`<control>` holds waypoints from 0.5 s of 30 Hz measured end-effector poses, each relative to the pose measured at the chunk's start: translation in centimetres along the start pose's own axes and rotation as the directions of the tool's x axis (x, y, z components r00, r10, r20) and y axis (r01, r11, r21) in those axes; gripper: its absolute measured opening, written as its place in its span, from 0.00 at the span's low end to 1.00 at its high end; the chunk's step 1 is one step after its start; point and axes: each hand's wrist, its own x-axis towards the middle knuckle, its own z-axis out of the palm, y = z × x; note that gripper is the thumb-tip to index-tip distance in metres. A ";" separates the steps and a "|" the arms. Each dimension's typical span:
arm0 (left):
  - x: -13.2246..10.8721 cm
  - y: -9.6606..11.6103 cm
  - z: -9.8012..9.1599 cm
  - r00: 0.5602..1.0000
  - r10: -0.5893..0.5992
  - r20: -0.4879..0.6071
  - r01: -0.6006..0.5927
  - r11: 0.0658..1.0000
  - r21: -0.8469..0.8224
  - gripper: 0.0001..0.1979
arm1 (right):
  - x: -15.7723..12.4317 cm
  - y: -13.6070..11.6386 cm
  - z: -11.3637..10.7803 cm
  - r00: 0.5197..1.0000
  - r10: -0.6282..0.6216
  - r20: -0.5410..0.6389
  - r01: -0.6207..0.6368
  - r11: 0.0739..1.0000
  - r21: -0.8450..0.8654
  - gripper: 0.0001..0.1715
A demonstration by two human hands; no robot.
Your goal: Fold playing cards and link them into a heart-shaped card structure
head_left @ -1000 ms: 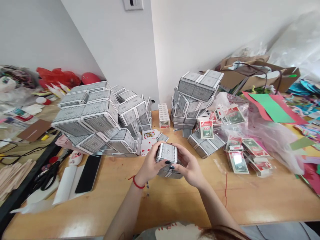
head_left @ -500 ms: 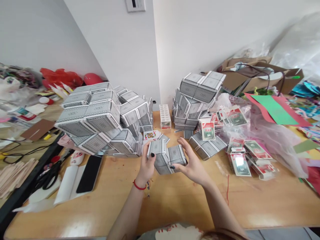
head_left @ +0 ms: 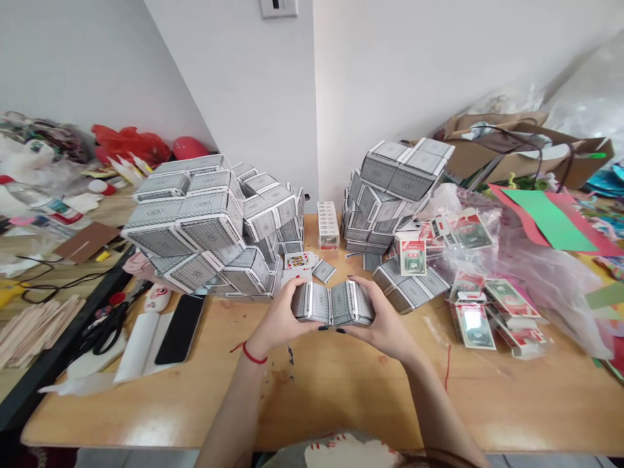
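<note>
Between my hands are two small blocks folded from grey-backed playing cards, side by side with a narrow gap. My left hand (head_left: 286, 313) grips the left card block (head_left: 312, 301), thumb along its near edge. On the other side my right hand (head_left: 379, 320) is closed round the right card block (head_left: 348, 303). Whether the two blocks are joined cannot be made out. Just beyond them lie loose playing cards (head_left: 298, 261), some face up. A large stack of card blocks (head_left: 188, 224) rises at the left, and a second stack (head_left: 385, 188) stands at the right.
A clear-wrapped carton (head_left: 328, 229) stands between the stacks. Red-and-green card boxes (head_left: 474, 325) and plastic wrapping (head_left: 560, 305) lie at the right. A black phone (head_left: 179, 330), a white paper roll (head_left: 136, 348) and scissors (head_left: 104, 328) are at the left. Red and green paper (head_left: 550, 218) lies farther right.
Both hands have shifted and turned the card blocks, which were tilted and are now level, side by side. My thumbs have moved to their near edges. The view has shifted slightly.
</note>
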 end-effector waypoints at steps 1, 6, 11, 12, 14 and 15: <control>0.0 0.1 -0.1 1.000 0.008 0.012 -0.008 0.999 0.045 0.32 | 0.1 -0.1 0.0 0.999 -0.021 0.027 0.022 0.998 -0.059 0.45; 0.6 0.6 0.3 0.987 0.101 0.128 -0.140 0.927 0.348 0.29 | 0.8 0.3 0.2 0.987 -0.122 0.101 0.155 0.881 -0.446 0.35; 1.2 0.8 0.8 0.965 0.145 0.218 -0.254 0.718 0.648 0.20 | 1.3 0.9 0.6 0.964 -0.218 0.152 0.266 0.764 -0.588 0.31; 1.3 0.9 0.9 0.962 0.153 0.228 -0.269 0.683 0.680 0.20 | 1.4 0.9 0.6 0.958 -0.225 0.178 0.286 0.750 -0.596 0.31; 1.5 1.1 1.0 0.954 0.161 0.254 -0.298 0.619 0.726 0.24 | 1.6 0.6 0.5 0.950 -0.219 0.223 0.312 0.716 -0.624 0.31; 1.6 1.3 1.1 0.950 0.161 0.268 -0.311 0.592 0.744 0.27 | 1.7 0.5 0.5 0.948 -0.210 0.239 0.317 0.694 -0.646 0.33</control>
